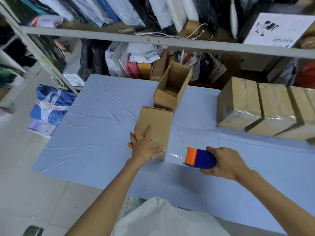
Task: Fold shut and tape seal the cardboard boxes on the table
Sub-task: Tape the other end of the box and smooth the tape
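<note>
The step in hand looks like taping. The near box (156, 123) lies on its side on the blue table (102, 116), in the middle and close to the person, and its flaps are folded shut. The left hand (144, 143) lies flat on top of it with straight, spread fingers and presses it down without gripping. The right hand (226, 162) is curled tight round a blue and orange tape dispenser (199, 158), which is just to the right of the box's near end. A thin strip of clear tape (175, 155) runs from that end of the box across to the dispenser, so the tape seems stuck on but not yet cut. The next move probably needs the left hand to keep the box from sliding while the right hand pulls the tape tight and tears it off on the orange edge, and then the loose end needs rubbing down. After that, one open box (172, 89) waits just behind the near box, touching it or nearly so, and its top flaps are up. On the far right stand three taped boxes (238, 103) in a row, side by side. That makes five boxes, one tape dispenser and two hands. I cannot tell if more boxes sit past the right edge.
</note>
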The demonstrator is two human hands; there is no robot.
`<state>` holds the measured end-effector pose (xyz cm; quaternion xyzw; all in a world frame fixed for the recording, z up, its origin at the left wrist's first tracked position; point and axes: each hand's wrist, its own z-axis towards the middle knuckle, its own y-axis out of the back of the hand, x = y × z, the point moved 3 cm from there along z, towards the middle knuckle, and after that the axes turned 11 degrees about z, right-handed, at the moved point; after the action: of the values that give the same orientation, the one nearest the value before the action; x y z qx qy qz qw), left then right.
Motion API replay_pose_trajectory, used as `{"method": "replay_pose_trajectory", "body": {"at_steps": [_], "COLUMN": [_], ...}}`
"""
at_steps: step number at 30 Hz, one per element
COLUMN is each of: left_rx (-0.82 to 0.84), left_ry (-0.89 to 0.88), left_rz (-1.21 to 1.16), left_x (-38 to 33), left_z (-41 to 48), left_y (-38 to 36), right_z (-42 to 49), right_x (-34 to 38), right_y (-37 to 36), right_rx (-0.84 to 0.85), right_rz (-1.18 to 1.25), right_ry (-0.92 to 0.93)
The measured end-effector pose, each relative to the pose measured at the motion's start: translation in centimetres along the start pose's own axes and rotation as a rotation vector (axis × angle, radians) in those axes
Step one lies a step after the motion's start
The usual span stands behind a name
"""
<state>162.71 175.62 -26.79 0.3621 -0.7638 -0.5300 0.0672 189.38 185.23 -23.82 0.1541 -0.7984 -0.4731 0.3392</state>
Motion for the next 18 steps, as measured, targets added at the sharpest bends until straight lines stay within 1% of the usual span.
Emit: {"method": "replay_pose_trajectory", "body": {"at_steps": [3, 6, 9, 12, 13, 15, 18], "left_rx": [0.014, 0.012, -0.071, -0.181, -0.199, -0.202, -0.1], "left_ry": [0.042, 0.121, 0.192, 0.194, 0.179, 0.143, 0.058], "left_rz": [0.003, 0.052, 0.073, 0.047, 0.0, -0.177, -0.472], "left_x": [-0.5, -1.3, -2.2, -2.5, -2.4, -2.3, -2.0], "left_z": [0.4, 0.6, 0.6, 0.5, 0.4, 0.1, -0.2], "left_y": [0.0, -0.2, -0.3, 0.2, 0.4, 0.9, 1.1], "right_z": [0.1, 0.2, 0.0, -0.4, -0.5, -0.6, -0.7], "right_x": [0.1, 0.1, 0.4, 0.8, 1.0, 1.3, 2.1], "right_y": [0.0, 0.0, 0.2, 1.0, 1.4, 2.2, 3.7], "right_rx": [0.006, 0.011, 0.026, 0.01, 0.007, -0.001, -0.017], "right_rz": [-0.004, -0.004, -0.022, -0.027, -0.025, -0.014, -0.02], "right_ry": [0.001, -0.009, -0.011, 0.002, 0.0, -0.008, -0.003]}}
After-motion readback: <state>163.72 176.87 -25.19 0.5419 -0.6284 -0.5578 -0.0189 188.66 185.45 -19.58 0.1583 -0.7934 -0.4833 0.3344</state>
